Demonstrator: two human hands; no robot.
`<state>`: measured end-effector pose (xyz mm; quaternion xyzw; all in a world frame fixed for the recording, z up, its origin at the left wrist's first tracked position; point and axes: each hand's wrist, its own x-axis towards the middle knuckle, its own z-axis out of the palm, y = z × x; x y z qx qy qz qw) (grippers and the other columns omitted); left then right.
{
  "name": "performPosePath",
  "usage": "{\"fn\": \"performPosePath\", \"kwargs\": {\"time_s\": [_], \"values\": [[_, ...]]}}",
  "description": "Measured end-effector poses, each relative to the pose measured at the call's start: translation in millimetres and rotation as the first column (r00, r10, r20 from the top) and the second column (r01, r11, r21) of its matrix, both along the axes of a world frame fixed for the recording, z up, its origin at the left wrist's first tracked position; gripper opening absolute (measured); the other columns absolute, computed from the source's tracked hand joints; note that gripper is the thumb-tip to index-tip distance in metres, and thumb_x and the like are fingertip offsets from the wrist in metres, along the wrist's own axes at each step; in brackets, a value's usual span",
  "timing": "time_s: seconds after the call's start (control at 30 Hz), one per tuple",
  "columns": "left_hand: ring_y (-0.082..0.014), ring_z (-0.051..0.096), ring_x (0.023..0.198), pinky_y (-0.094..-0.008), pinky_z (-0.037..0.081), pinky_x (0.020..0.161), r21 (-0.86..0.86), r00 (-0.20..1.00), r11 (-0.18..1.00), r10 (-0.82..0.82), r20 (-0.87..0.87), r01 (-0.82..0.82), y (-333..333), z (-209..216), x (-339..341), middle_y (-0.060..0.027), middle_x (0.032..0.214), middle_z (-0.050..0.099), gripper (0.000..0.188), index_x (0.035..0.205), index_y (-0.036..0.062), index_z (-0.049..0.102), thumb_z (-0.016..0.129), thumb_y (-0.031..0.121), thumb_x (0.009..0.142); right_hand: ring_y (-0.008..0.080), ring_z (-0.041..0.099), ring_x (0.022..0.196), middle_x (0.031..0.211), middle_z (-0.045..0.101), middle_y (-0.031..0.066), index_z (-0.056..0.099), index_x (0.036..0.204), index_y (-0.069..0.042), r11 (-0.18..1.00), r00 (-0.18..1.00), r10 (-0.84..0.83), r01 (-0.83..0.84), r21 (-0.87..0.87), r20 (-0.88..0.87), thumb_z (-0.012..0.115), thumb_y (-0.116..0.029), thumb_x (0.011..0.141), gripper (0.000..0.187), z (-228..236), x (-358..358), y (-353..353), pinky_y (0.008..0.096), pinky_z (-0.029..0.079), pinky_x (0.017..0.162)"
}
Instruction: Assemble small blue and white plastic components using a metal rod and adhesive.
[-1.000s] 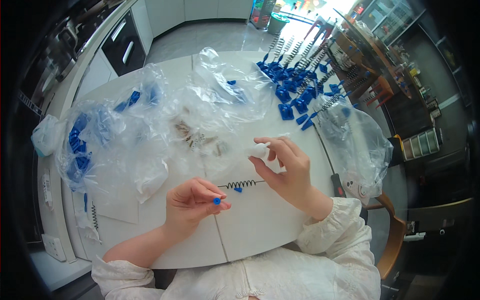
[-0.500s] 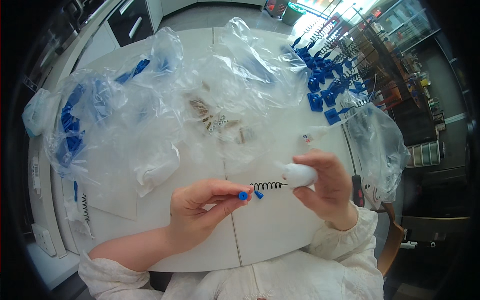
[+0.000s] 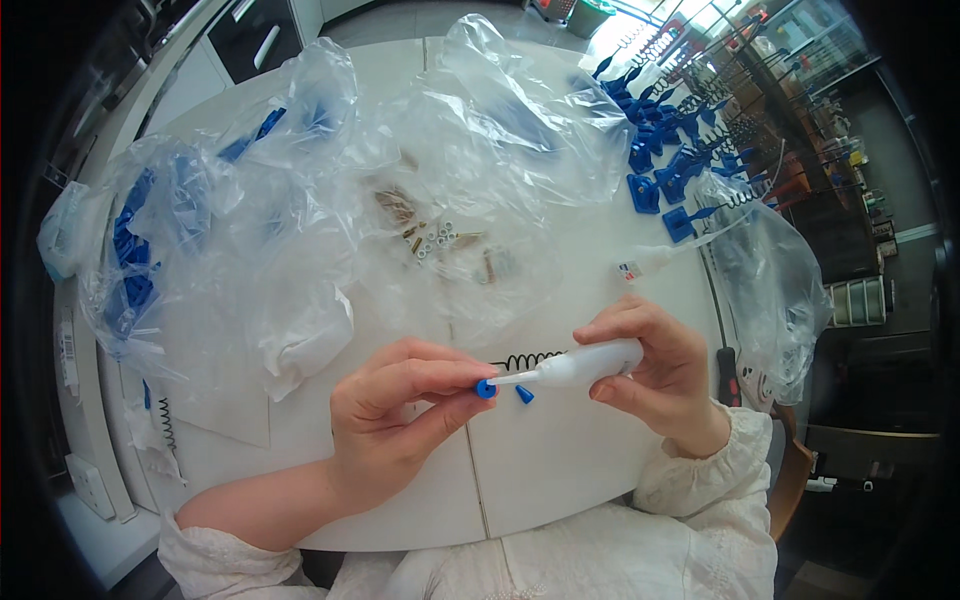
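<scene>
At the far left of the frame, blue parts (image 3: 133, 250) lie in a crumpled clear bag (image 3: 195, 265) on the white surface (image 3: 570, 480); below them, at the lower left, is a loose dark coil (image 3: 167, 425).

Left of the middle, the left hand (image 3: 400, 405) has its thumb and fingers clamped on a small blue cap (image 3: 486, 389), its round, holed end facing the camera. Above it, mid-frame, small metal bits (image 3: 435, 240) sit among clear plastic. Just right of the cap, a black spring (image 3: 532, 360) lies on the surface, partly hidden, with a blue cone (image 3: 525, 394) just below it.

Right of centre, the right hand (image 3: 660, 365) has its fingers closed around a white bottle (image 3: 605, 361), tilted so that its thin nozzle (image 3: 515, 378) points left to the cap's holed end. Whether the tip is inside the hole cannot be told.

The step in hand appears to be lining up nozzle and hole. The next move seems to call for a steady cap, a centred tip and a light, measured squeeze; too much could overflow onto the fingers.

Farther right, a second bottle (image 3: 645, 262) lies on its side, with blue bases (image 3: 655, 165) at the upper right and a screwdriver (image 3: 727, 378) at the right.
</scene>
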<state>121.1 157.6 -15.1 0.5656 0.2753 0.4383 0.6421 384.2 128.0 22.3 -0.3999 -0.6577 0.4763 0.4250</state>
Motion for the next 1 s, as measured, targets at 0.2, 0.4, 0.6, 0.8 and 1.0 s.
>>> {"fn": "performPosePath", "kwargs": {"time_s": [0.2, 0.4, 0.6, 0.8, 1.0], "values": [[-0.0204, 0.069, 0.095, -0.0301, 0.058, 0.086, -0.022, 0.999, 1.000, -0.011, -0.041, 0.010, 0, 4, 1, -0.0144, 0.106, 0.065, 0.020, 0.100, -0.0035, 0.070, 0.067, -0.014, 0.084, 0.0149, 0.063, 0.095, 0.108, 0.063, 0.0109, 0.061, 0.119, 0.003, 0.999, 0.996, -0.054, 0.053, -0.015, -0.067, 0.075, 0.008, 0.080, 0.041, -1, 2, 1, 0.0259, 0.049, 0.078], [-0.0204, 0.069, 0.095, -0.0290, 0.059, 0.083, 0.007, 0.996, 1.000, -0.005, -0.093, 0.005, 2, 4, 1, -0.0146, 0.103, 0.067, 0.020, 0.098, -0.0029, 0.071, 0.070, -0.014, 0.081, 0.0150, 0.063, 0.088, 0.102, 0.065, 0.0105, 0.065, 0.112, 0.002, 0.989, 0.994, -0.058, 0.045, 0.138, 0.089, 0.080, 0.004, 0.075, 0.041, 8, 1, 0, 0.0256, 0.049, 0.073], [-0.0207, 0.070, 0.093, -0.0283, 0.060, 0.080, 0.010, 0.995, 1.000, -0.010, -0.101, 0.011, 2, 3, 0, -0.0148, 0.103, 0.067, 0.020, 0.097, -0.0030, 0.071, 0.069, -0.015, 0.081, 0.0162, 0.063, 0.084, 0.095, 0.066, 0.0095, 0.067, 0.108, 0.001, 0.978, 0.981, -0.087, 0.050, 0.203, 0.173, 0.082, 0.002, 0.070, 0.041, 12, 0, -1, 0.0265, 0.048, 0.072], [-0.0204, 0.070, 0.093, -0.0272, 0.060, 0.078, 0.032, 0.995, 0.999, -0.012, -0.103, 0.016, 3, 3, 1, -0.0151, 0.103, 0.068, 0.021, 0.096, -0.0027, 0.071, 0.070, -0.016, 0.080, 0.0163, 0.063, 0.083, 0.094, 0.066, 0.0095, 0.067, 0.107, 0.000, 0.975, 0.977, -0.102, 0.060, 0.215, 0.187, 0.083, 0.002, 0.069, 0.041, 12, 0, -2, 0.0265, 0.048, 0.071], [-0.0193, 0.070, 0.092, -0.0257, 0.059, 0.076, 0.047, 0.993, 0.999, -0.002, -0.120, 0.008, 2, 4, 1, -0.0144, 0.101, 0.069, 0.021, 0.095, -0.0019, 0.071, 0.072, -0.015, 0.079, 0.0164, 0.063, 0.084, 0.094, 0.066, 0.0096, 0.067, 0.107, 0.000, 0.970, 0.970, -0.101, 0.048, 0.237, 0.221, 0.083, 0.002, 0.069, 0.041, 13, -1, -2, 0.0263, 0.049, 0.070]]}}
